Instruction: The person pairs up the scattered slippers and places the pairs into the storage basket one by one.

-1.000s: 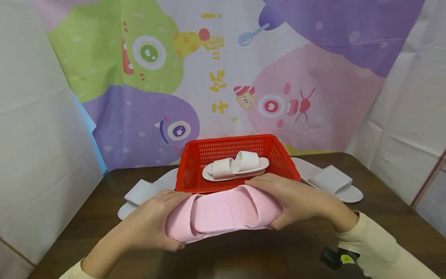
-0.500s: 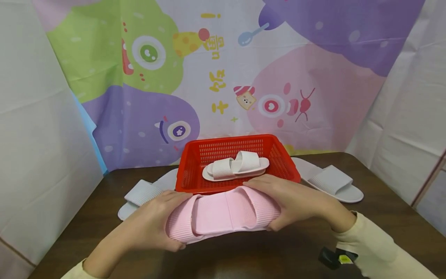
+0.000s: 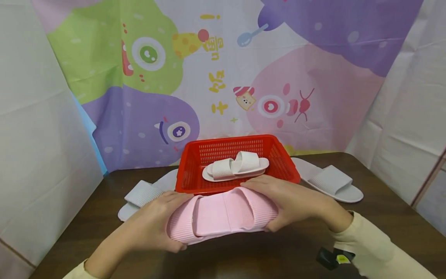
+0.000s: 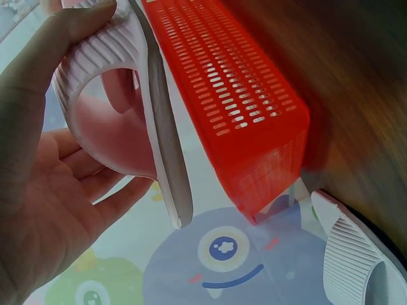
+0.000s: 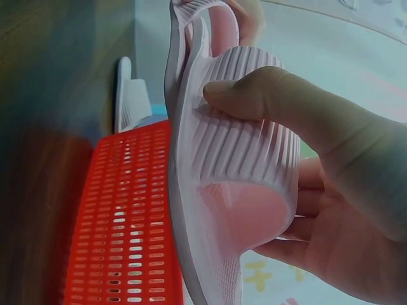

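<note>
A pair of pink slippers is held over the table in front of the red basket, one overlapping the other with the ribbed straps at opposite ends. My left hand grips the left strap, thumb on the near side and fingers over the far side. At the other end, my right hand holds the right strap the same way; the right wrist view shows its thumb pressed on the ribs. Inside the red basket lies a pair of white slippers, also overlapped with straps at opposite ends.
On the dark wooden table, a pale grey slipper lies left of the basket and another slipper lies to its right. A cartoon-printed cloth hangs behind. A small black device sits by the right sleeve.
My right hand and its end of the pink slippers have drifted slightly left, and the left hand has edged slightly right. Both grips stay the same; the basket and other slippers have not moved.
</note>
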Tool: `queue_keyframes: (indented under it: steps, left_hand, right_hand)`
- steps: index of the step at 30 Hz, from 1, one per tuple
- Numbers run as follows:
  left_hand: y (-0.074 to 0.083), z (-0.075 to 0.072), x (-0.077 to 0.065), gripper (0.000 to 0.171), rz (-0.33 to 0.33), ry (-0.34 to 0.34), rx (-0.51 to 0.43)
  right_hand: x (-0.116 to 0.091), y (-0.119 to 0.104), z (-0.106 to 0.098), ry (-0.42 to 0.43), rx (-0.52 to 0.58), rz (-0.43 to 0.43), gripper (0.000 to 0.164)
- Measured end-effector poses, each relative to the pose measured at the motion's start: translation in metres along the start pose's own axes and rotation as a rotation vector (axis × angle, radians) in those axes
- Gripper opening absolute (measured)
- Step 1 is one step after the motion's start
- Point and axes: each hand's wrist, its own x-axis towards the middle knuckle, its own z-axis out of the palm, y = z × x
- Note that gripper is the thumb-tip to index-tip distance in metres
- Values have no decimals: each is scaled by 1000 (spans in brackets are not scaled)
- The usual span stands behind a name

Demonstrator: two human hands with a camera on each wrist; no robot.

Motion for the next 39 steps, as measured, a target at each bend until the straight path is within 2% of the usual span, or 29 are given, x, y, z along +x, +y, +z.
queue_keyframes:
  steps: [8, 17, 39]
  left_hand:
    - [1, -1, 1, 88, -19, -22, -12]
    - [1, -1, 2, 89, 13, 8, 18]
    - [3, 3, 5, 89, 55, 35, 10]
  right_hand:
    - [1, 1, 0, 1, -12, 1, 92]
    - [3, 0, -1, -2, 8, 7, 94]
    - [5, -1, 3, 21, 12, -35, 92]
